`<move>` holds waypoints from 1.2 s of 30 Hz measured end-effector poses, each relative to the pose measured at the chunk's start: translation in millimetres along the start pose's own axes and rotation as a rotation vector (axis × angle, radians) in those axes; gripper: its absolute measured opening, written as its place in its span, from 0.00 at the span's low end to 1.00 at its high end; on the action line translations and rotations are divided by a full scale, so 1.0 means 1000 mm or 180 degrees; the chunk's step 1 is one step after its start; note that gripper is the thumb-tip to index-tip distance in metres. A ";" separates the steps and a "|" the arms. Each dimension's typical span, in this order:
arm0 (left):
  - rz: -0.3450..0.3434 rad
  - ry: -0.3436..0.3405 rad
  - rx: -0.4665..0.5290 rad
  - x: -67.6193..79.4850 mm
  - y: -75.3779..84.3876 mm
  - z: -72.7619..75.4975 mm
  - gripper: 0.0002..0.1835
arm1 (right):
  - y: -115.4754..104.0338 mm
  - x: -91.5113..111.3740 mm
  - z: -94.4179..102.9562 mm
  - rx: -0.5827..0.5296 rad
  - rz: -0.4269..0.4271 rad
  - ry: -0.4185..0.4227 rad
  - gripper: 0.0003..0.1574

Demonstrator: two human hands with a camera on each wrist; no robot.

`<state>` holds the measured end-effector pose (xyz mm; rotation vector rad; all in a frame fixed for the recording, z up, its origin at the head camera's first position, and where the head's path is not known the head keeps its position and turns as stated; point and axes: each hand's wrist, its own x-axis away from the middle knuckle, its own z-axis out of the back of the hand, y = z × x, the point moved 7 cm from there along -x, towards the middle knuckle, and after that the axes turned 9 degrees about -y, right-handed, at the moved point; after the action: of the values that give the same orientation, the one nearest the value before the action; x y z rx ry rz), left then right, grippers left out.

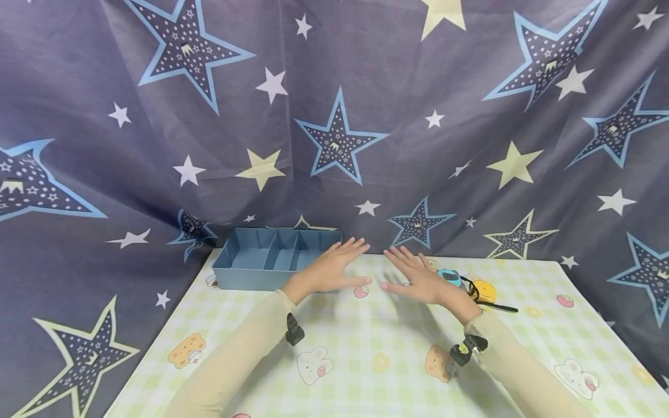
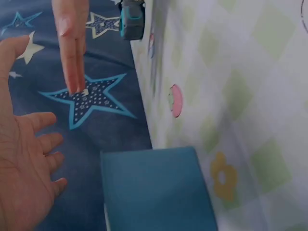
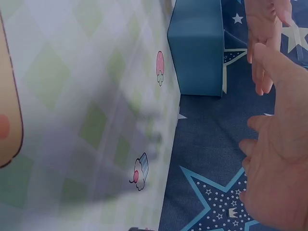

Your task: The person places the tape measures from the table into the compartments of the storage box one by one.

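My left hand (image 1: 334, 270) is held over the table with its fingers straight and thumb stretched inward, overlapping the right end of the blue divided box (image 1: 251, 278) in the head view. Facing it across a small gap, my right hand (image 1: 415, 276) is also spread and holds nothing. Close beyond the right hand lie a small light-blue and black object (image 1: 449, 277) and a rounded yellow object (image 1: 485, 291) with a black strap (image 1: 499, 307). The left wrist view shows the box's plain end wall (image 2: 156, 187) near the left palm.
The table wears a pale green checked cloth (image 1: 366, 360) printed with cartoon animals and fruit. A dark curtain (image 1: 334, 69) with stars hangs right behind the table's back edge and along both sides. Dividers (image 1: 270, 251) split the box into three compartments.
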<state>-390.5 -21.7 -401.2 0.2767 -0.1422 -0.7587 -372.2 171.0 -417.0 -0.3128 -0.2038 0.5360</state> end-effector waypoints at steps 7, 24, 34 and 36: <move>0.0215 0.0120 0.0157 0.008 -0.023 0.029 0.48 | -0.001 -0.002 0.004 -0.0100 0.0009 0.0011 0.56; 0.1924 0.0457 0.0978 0.098 -0.151 0.094 0.32 | 0.022 0.011 0.038 -0.0628 0.0170 0.0309 0.40; 0.2490 0.0524 0.0984 0.142 -0.204 0.084 0.20 | 0.055 0.027 0.058 -0.0713 0.0083 0.0299 0.31; 0.2574 0.0438 0.0990 0.147 -0.209 0.081 0.26 | 0.059 0.028 0.060 -0.0696 0.0044 0.0258 0.31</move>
<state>-440.7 -284.5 -381.8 0.5220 -0.2223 0.0901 -392.4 248.6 -378.0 -0.5480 -0.1822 0.5146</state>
